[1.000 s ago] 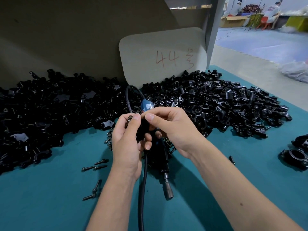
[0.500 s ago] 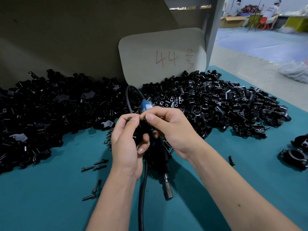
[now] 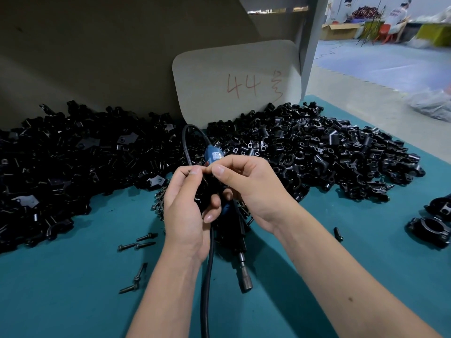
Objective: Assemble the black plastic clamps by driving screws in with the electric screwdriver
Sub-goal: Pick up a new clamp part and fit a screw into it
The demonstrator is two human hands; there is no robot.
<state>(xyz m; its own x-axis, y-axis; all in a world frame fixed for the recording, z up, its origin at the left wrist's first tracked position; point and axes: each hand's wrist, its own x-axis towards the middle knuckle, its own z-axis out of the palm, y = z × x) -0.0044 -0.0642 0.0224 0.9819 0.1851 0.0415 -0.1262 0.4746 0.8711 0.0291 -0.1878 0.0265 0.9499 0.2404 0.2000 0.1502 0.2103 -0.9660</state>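
Observation:
My left hand (image 3: 185, 211) holds a black plastic clamp (image 3: 207, 191) with its fingers curled round it, just above the table's middle. My right hand (image 3: 251, 189) pinches at the clamp's top with thumb and forefinger, touching the left fingertips; a small screw there is mostly hidden. The electric screwdriver (image 3: 240, 242) lies on the teal table (image 3: 73, 289) under my hands, its blue top (image 3: 213, 154) pointing away and its metal bit (image 3: 245, 279) pointing toward me. Its black cable (image 3: 206, 276) runs down to the near edge.
Large heaps of black clamp parts lie at the back left (image 3: 61, 172) and back right (image 3: 317, 152). Loose screws (image 3: 138, 245) are scattered near my left wrist. Assembled clamps (image 3: 429, 230) sit at the right edge. A cardboard sign (image 3: 239, 81) leans on the back wall.
My fingertips have drawn together over the clamp's top, and the screw that showed beside my left forefinger is now hidden between them. The screwdriver has not moved.

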